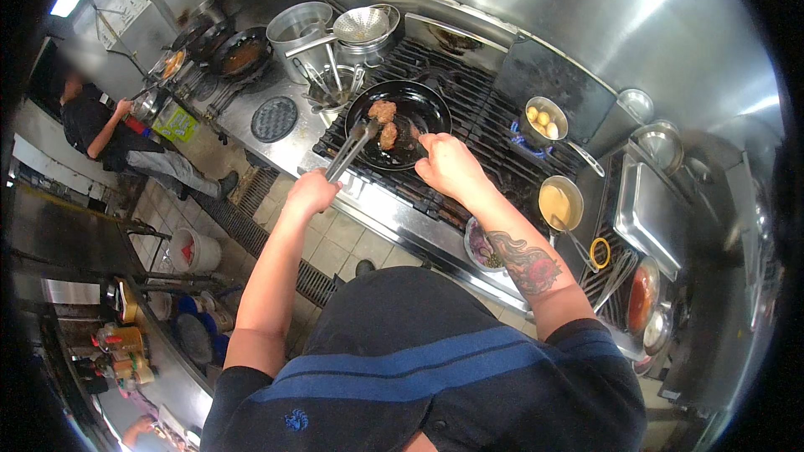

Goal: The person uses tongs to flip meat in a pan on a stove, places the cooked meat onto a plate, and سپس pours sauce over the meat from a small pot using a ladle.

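Observation:
My left hand (312, 193) grips metal tongs (345, 157), which reach into a black frying pan (433, 103) on the stove grate. The tong tips are against or right beside two browned pieces of meat (384, 112); whether they pinch one is unclear. Over the pan's near right rim is my right hand (449, 163), its fingers curled and pointing inward. A small reddish-brown patch (414, 133) shows by its fingertips, and I cannot tell whether the fingers hold it. The pan's dark inside looks glossy.
A small pot of round pale-yellow food (543, 103) sits over a blue flame. Nearer stands a saucepan of tan sauce (556, 201). A bowl (477, 251) is partly behind my right forearm. Left of the pan are a utensil container (333, 97) and strainer (361, 25). A person (103, 119) stands far left.

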### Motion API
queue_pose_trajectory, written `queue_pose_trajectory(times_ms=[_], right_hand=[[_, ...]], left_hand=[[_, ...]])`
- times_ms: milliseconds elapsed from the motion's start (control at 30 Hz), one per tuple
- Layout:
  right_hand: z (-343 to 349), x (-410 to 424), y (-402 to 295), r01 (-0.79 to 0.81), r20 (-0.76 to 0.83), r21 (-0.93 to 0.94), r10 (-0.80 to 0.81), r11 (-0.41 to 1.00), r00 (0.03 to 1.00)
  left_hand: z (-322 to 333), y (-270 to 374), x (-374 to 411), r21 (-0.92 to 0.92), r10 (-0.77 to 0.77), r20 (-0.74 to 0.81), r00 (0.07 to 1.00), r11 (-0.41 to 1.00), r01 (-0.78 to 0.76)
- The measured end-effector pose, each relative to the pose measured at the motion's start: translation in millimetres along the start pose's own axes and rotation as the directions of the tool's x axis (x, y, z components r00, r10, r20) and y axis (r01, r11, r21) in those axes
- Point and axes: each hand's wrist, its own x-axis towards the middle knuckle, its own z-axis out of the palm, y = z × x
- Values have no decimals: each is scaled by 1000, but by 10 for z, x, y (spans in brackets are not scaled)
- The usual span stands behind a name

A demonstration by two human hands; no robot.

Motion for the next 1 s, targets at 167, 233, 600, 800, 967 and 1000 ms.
queue_pose_trajectory(times_ms=[167, 233, 600, 800, 967, 1000], right_hand=[[74, 83, -124, 42, -29, 44, -41, 998, 999], [167, 113, -71, 108, -96, 95, -99, 990, 990], [338, -90, 470, -354, -27, 324, 382, 878, 924], [565, -266, 749, -369, 11, 464, 411, 805, 912], [805, -289, 907, -434, 205, 784, 474, 444, 856], [925, -271, 857, -426, 223, 827, 482, 367, 847]], left_hand=[[-203, -129, -86, 2, -7, -96, 995, 1000, 7], [-252, -156, -106, -6, 9, -137, 991, 1000, -10], [-309, -212, -91, -2, 7, -111, 994, 1000, -7], [-239, -40, -21, 219, 69, -110, 991, 975, -44], [-186, 67, 140, 352, 110, -91, 990, 933, -71], [-183, 60, 161, 339, 79, -82, 993, 940, -47]])
